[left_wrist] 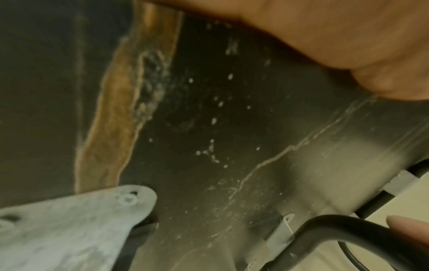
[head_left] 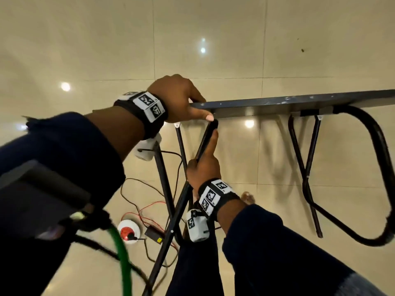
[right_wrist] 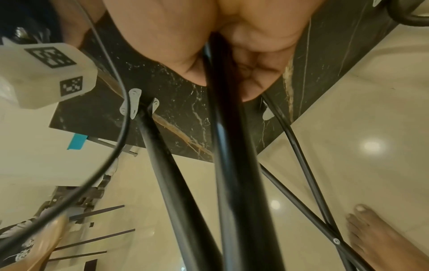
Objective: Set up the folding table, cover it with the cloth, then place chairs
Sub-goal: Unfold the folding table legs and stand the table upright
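Observation:
The folding table stands on its side, so in the head view its dark tabletop [head_left: 299, 101] shows edge-on. My left hand [head_left: 181, 97] grips the tabletop's upper left corner, thumb on the near face. My right hand [head_left: 205, 165] is curled round a black leg tube [head_left: 171, 231], forefinger lying along it toward the hinge. That leg is swung out from the underside. The far leg loop [head_left: 376, 146] also stands out from the top. The right wrist view shows my right hand [right_wrist: 209, 45] wrapped on the leg tube [right_wrist: 232, 165] before the marbled underside [right_wrist: 181, 113]. No cloth or chairs are plainly visible.
Thin wires, a white and red cord reel [head_left: 128, 231] and a black adapter [head_left: 154, 233] lie on the glossy tiled floor [head_left: 213, 50] below the table. A green cable [head_left: 121, 253] hangs at my left. My bare foot [right_wrist: 376, 238] stands close to the leg braces.

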A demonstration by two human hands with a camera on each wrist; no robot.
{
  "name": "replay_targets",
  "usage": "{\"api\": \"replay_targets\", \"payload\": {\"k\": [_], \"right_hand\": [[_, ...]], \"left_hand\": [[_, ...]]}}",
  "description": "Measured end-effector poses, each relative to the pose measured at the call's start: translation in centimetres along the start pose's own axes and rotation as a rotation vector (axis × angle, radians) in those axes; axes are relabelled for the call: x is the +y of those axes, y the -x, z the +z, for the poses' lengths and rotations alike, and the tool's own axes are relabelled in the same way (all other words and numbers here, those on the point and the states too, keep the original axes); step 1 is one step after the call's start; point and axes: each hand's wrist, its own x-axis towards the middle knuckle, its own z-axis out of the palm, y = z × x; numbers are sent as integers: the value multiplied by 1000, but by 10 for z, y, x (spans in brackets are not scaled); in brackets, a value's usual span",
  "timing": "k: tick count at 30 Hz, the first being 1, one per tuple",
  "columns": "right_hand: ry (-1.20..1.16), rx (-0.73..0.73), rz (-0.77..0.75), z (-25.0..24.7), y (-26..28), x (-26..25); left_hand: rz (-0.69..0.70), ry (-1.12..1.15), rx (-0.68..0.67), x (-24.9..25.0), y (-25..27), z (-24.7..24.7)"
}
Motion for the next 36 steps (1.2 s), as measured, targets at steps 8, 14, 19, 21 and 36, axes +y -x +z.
{"api": "replay_targets", "payload": {"k": [8,14,19,21,36], "right_hand": [[-9,-48,-40,11,0,-16],[19,-94,-95,23,-4,-36],[35,-198,-123,25,-12,-54],[84,-234,-150,32,-19,-67],[-117,106,7,19,-28,-46]], "left_hand": [[41,-94,85,-6,-11,-6],[41,-88,117,-6,-18,-15],[12,-80,149,-10,-27,-21],[-6,-65,156,-10,-28,-22],[-24,-74,208,-13,-23,-21]]}}
